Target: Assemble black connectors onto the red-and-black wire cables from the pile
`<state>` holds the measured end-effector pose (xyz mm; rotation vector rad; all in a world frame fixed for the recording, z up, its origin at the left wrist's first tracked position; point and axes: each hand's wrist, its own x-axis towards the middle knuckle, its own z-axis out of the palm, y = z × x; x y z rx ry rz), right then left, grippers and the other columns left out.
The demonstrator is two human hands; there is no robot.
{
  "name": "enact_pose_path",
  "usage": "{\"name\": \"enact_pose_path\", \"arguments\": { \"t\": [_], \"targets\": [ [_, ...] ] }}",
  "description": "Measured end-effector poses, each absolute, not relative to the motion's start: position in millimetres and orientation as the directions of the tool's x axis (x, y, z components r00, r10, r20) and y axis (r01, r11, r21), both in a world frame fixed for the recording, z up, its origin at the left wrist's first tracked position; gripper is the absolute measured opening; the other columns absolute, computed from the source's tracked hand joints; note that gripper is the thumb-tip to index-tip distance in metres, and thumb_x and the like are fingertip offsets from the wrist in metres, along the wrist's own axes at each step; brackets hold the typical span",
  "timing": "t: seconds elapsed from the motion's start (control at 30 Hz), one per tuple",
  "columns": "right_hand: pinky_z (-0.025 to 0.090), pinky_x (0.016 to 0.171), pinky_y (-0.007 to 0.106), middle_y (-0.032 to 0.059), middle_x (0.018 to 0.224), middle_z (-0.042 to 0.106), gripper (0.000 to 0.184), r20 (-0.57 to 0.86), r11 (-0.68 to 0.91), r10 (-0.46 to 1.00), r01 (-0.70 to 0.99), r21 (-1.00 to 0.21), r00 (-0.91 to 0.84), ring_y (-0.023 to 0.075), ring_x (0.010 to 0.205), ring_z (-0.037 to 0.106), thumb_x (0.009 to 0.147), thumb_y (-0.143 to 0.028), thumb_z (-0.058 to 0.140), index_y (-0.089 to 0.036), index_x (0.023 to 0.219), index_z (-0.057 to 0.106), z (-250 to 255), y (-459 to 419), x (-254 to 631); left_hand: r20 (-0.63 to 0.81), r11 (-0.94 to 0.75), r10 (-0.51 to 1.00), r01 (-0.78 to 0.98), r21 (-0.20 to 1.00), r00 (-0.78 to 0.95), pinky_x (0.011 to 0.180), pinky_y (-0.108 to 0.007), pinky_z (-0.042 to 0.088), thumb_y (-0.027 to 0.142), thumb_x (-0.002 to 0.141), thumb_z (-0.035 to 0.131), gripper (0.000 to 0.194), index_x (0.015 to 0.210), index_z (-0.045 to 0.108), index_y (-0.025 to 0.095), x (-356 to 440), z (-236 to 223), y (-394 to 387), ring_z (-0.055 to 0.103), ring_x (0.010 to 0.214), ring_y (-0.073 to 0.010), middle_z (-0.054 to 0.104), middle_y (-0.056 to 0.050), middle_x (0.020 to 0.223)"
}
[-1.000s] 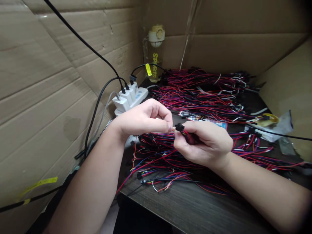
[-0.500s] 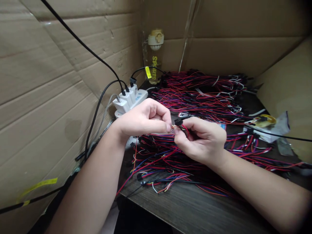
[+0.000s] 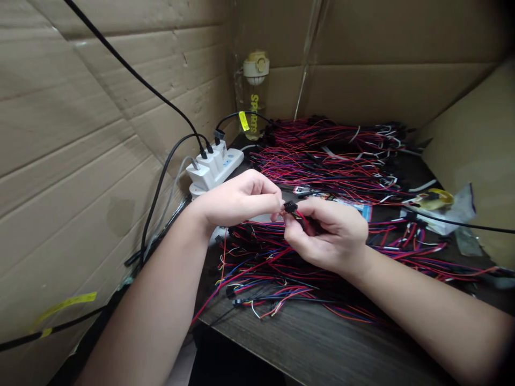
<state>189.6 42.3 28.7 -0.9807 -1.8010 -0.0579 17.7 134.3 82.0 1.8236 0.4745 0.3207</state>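
Observation:
My right hand (image 3: 328,230) pinches a small black connector (image 3: 290,207) with red and other thin wires running from it into the palm. Just left of the connector, my left hand (image 3: 243,201) is closed, thumb against forefinger. Its fingertips meet those of my right hand at the connector's wire ends; exactly what they grip is too small to make out. Beneath both hands lies a spread of wire harnesses (image 3: 277,252) in red, blue and black, with loose bare-looking ends. Behind them is a thick pile of bundled harnesses (image 3: 322,161).
A white power strip (image 3: 231,161) with plugs and black cables stands at left. A clear bottle (image 3: 255,96) is in the back corner. Cardboard walls (image 3: 80,134) enclose the dark wooden table (image 3: 306,338). A clear plastic bag (image 3: 454,209) lies at right.
Both hands have shifted slightly left and down, still together. The connector has turned a little and sits closer to the left fingertips.

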Motion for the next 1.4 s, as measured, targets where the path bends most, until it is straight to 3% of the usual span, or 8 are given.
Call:
{"name": "enact_pose_path", "arguments": {
  "t": [0.27, 0.43, 0.53, 0.73, 0.93, 1.13, 1.27, 1.4],
  "targets": [
    [0.032, 0.041, 0.021, -0.006, 0.054, 0.053, 0.012, 0.805, 0.675, 0.574, 0.644, -0.359, -0.152, 0.0063, 0.041, 0.041, 0.08, -0.01, 0.065, -0.021, 0.078, 0.061, 27.8, 43.1, 190.5, -0.064, -0.233, 0.525, 0.215, 0.949, 0.849, 0.047, -0.02, 0.026, 0.024, 0.073, 0.064, 0.012, 0.069, 0.065, 0.013, 17.3, 79.0, 135.1, 0.038, 0.05, -0.0052, 0.052, 0.004, 0.057],
    [0.031, 0.04, 0.021, -0.0062, 0.05, 0.049, 0.009, 0.765, 0.652, 0.63, 0.626, -0.427, -0.135, 0.0065, 0.039, 0.039, 0.081, -0.012, 0.064, -0.02, 0.077, 0.062, 28.5, 43.0, 190.8, -0.044, -0.249, 0.541, 0.21, 0.946, 0.84, 0.046, -0.019, 0.027, 0.024, 0.075, 0.065, 0.012, 0.071, 0.065, 0.012, 16.1, 78.2, 134.5, 0.039, 0.049, -0.0052, 0.053, 0.003, 0.058],
    [0.028, 0.039, 0.021, -0.0063, 0.05, 0.045, 0.009, 0.72, 0.625, 0.689, 0.574, -0.529, -0.088, 0.0066, 0.04, 0.037, 0.082, -0.013, 0.064, -0.02, 0.076, 0.062, 30.3, 42.8, 190.0, -0.017, -0.255, 0.538, 0.182, 0.95, 0.842, 0.045, -0.019, 0.028, 0.023, 0.077, 0.065, 0.011, 0.075, 0.063, 0.013, 16.2, 78.2, 133.2, 0.04, 0.048, -0.0052, 0.053, 0.003, 0.059],
    [0.032, 0.047, 0.024, -0.0027, 0.057, 0.049, 0.02, 0.427, 0.421, 0.903, 0.269, -0.866, -0.04, 0.0093, 0.05, 0.04, 0.083, -0.023, 0.068, -0.019, 0.066, 0.058, 38.6, 51.6, 195.0, 0.041, -0.293, 0.554, 0.148, 0.945, 0.832, 0.042, -0.018, 0.023, 0.023, 0.081, 0.066, 0.011, 0.078, 0.059, 0.015, 17.8, 78.2, 130.7, 0.035, 0.046, -0.0046, 0.046, 0.005, 0.056],
    [0.022, 0.045, 0.024, -0.0058, 0.049, 0.043, 0.027, 0.102, 0.108, 0.981, 0.027, -0.994, -0.168, 0.0067, 0.045, 0.031, 0.077, -0.026, 0.074, -0.018, 0.059, 0.055, 50.5, 65.2, 207.0, 0.149, -0.382, 0.585, 0.109, 0.918, 0.797, 0.042, -0.017, 0.021, 0.017, 0.082, 0.066, 0.008, 0.081, 0.059, 0.014, 18.3, 78.0, 128.5, 0.032, 0.047, -0.0039, 0.043, 0.006, 0.058],
    [0.012, 0.04, 0.023, -0.0076, 0.046, 0.032, 0.033, -0.182, -0.208, 0.973, -0.196, -0.958, -0.145, 0.0052, 0.042, 0.021, 0.075, -0.027, 0.069, -0.019, 0.053, 0.046, 71.6, 57.1, 197.9, 0.318, -0.493, 0.59, 0.019, 0.87, 0.743, 0.041, -0.017, 0.021, 0.013, 0.086, 0.063, 0.004, 0.083, 0.059, 0.014, 18.4, 76.0, 127.9, 0.029, 0.045, -0.0031, 0.04, 0.008, 0.056],
    [0.005, 0.037, 0.019, -0.0106, 0.05, 0.025, 0.02, -0.365, -0.415, 0.909, -0.37, -0.831, -0.2, 0.0041, 0.043, 0.012, 0.074, -0.019, 0.068, -0.018, 0.062, 0.052, 84.2, 53.7, 197.1, 0.391, -0.589, 0.565, 0.023, 0.808, 0.726, 0.041, -0.018, 0.022, 0.012, 0.087, 0.062, 0.003, 0.086, 0.061, 0.014, 18.1, 74.2, 128.7, 0.03, 0.045, -0.003, 0.043, 0.008, 0.058],
    [0.005, 0.036, 0.016, -0.0125, 0.05, 0.017, 0.014, -0.467, -0.555, 0.831, -0.397, -0.731, -0.302, 0.0037, 0.044, 0.005, 0.077, -0.018, 0.064, -0.017, 0.066, 0.054, 87.2, 57.5, 202.4, 0.397, -0.603, 0.564, 0.033, 0.797, 0.724, 0.043, -0.019, 0.026, 0.015, 0.089, 0.062, 0.001, 0.089, 0.062, 0.014, 18.3, 74.9, 126.2, 0.034, 0.046, -0.004, 0.047, 0.006, 0.06]
  ]
}}
